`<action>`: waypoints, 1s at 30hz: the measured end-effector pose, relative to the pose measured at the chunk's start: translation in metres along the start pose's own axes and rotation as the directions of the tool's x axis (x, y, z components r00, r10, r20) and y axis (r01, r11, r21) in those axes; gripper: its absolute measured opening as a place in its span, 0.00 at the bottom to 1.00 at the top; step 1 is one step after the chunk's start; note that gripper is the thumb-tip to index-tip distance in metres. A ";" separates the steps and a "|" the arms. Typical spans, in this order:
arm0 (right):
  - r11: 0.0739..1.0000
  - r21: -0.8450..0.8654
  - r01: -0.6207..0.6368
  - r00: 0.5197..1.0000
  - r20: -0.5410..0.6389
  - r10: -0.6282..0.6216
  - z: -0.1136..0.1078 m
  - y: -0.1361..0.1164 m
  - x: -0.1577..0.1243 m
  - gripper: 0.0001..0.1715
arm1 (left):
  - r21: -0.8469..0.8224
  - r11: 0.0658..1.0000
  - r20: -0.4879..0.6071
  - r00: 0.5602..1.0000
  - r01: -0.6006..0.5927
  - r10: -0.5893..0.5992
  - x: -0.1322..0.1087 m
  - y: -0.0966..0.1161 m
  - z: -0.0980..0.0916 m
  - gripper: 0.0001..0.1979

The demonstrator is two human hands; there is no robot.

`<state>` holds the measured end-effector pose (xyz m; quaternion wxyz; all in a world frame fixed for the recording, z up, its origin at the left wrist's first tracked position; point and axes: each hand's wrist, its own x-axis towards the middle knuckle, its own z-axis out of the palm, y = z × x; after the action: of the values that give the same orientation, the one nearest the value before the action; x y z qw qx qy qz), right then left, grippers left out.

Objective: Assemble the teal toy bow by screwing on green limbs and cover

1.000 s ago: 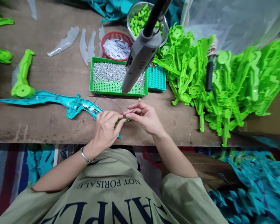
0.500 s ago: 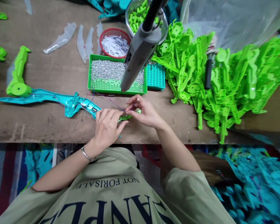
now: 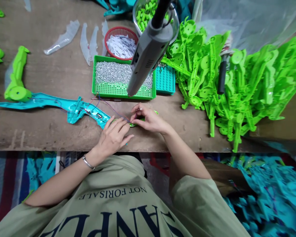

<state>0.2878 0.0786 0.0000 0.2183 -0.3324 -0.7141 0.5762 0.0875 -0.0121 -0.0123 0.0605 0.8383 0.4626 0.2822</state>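
A long teal plastic shell (image 3: 48, 100), shaped like a toy bow limb, lies along the bench with a small electronic part and thin red and blue wires (image 3: 110, 104) in it. Its right end runs under my left hand (image 3: 114, 134), whose stretched fingers rest on it while the thumb points away. My right hand (image 3: 148, 120) is closed in a pinch on a thin wire, just above a bright green part (image 3: 132, 125) partly hidden by both hands. At the shell's left, a green curved limb (image 3: 17, 79) stands out with a round hub at its base.
Behind my hands is a green tray (image 3: 123, 95) of small silver screws, beside a teal tray (image 3: 165, 82). A grey electric screwdriver (image 3: 148, 49) hangs above. A red basket (image 3: 110, 33) holds white slips. Green shells (image 3: 204, 65) are piled right; clear pieces (image 3: 64, 38) lie back left.
My right hand has shifted slightly left and down along the wire. My left thumb has moved off the green part, and the view has shifted slightly.
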 end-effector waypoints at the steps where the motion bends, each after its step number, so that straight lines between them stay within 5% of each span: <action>1: 1.000 -0.015 0.008 1.000 -0.005 -0.008 0.000 0.000 0.000 0.14 | 0.013 1.000 0.001 1.000 -0.010 0.010 0.000 0.000 0.000 0.12; 14: 0.987 -0.158 0.005 0.998 -0.060 -0.015 0.002 0.000 -0.002 0.12 | 0.117 0.982 0.162 0.978 -0.151 0.131 0.000 -0.004 -0.007 0.17; 21: 0.974 -0.227 0.001 1.000 -0.021 -0.006 -0.002 -0.008 -0.001 0.14 | 0.089 0.992 0.248 0.967 -0.089 0.064 0.001 -0.002 -0.005 0.24; 26: 0.958 -0.285 0.019 1.000 0.028 -0.011 -0.006 -0.010 -0.005 0.25 | 0.107 0.992 0.284 0.958 -0.063 0.031 0.005 0.001 -0.005 0.21; 30: 0.951 -0.304 0.046 0.999 0.012 -0.045 -0.004 -0.008 -0.013 0.25 | 0.102 0.993 0.253 0.967 -0.066 0.039 0.004 0.000 -0.003 0.19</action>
<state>0.2971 0.0710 0.0094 0.1759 -0.3440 -0.8024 0.4548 0.0881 -0.0091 -0.0082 0.0648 0.8812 0.4437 0.1497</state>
